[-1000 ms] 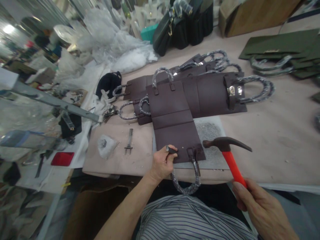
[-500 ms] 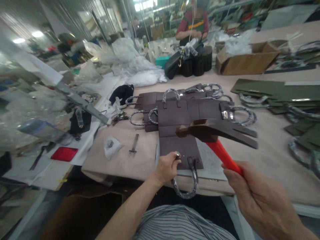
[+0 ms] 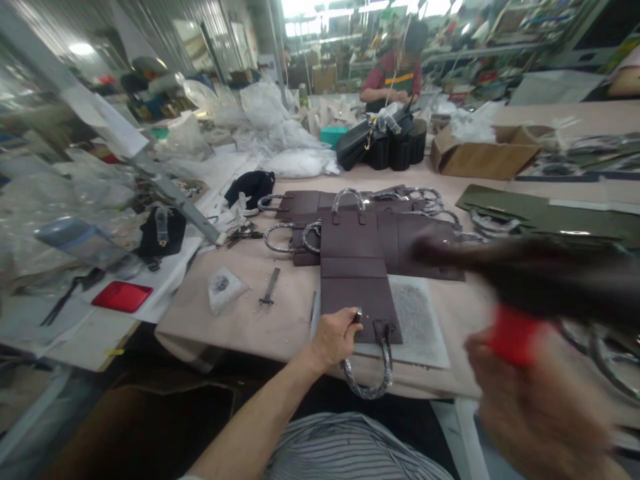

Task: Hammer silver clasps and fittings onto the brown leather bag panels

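My left hand (image 3: 333, 339) is closed round a short metal punch (image 3: 358, 313), held upright on a dark brown leather bag panel (image 3: 350, 300). Only the punch's shiny top shows above the fingers. A plastic-wrapped handle (image 3: 369, 390) is fixed to this panel and hangs past the table's front edge. Under the panel lies a grey slab (image 3: 420, 313). At the right, close to the camera, my right hand (image 3: 540, 400) grips a hammer (image 3: 520, 333) by its red handle. The hammer's dark head is raised and smeared by motion.
More brown panels with wrapped handles (image 3: 310, 203) lie behind. Left are a pronged tool (image 3: 270, 291), a small plastic bag (image 3: 223, 290) and a red phone-like object (image 3: 123, 296). Olive panels (image 3: 575, 223) lie right. A cardboard box (image 3: 480, 157) and black bags (image 3: 380, 143) stand behind; a person (image 3: 395, 77) sits beyond.
My right hand has lifted the hammer up and to the right, nearer the camera. My left hand holds the punch at the same spot on the panel. The camera view has tilted slightly up.
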{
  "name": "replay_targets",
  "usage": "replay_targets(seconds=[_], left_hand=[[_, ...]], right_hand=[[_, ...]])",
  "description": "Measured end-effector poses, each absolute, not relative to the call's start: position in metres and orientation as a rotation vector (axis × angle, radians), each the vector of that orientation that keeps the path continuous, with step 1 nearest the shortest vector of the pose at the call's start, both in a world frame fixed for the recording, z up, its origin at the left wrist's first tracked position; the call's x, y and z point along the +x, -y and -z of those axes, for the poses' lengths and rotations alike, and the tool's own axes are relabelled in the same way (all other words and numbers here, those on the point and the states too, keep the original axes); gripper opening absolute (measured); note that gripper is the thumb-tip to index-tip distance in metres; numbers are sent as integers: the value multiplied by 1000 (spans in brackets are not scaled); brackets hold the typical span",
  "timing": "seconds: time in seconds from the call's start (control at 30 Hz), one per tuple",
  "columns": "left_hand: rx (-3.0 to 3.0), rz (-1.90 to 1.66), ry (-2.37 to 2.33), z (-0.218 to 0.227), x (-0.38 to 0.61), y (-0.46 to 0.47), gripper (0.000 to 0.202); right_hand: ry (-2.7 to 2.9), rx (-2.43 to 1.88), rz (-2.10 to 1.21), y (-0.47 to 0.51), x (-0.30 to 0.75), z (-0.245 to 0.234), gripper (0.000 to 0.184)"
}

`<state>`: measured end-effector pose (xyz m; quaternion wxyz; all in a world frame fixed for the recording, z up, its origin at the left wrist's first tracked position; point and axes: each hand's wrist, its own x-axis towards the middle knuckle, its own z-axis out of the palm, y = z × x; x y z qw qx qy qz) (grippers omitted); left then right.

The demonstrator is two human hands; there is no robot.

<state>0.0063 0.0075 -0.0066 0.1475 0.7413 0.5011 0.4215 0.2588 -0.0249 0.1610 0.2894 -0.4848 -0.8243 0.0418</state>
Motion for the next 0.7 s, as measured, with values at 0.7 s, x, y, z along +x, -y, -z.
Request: replay_targets(seconds=[0.7], left_hand=[[1965,-1130,-1357,-10,1,-4,12]], right_hand=[[1535,-1997,-1134,-9,326,-92,44]])
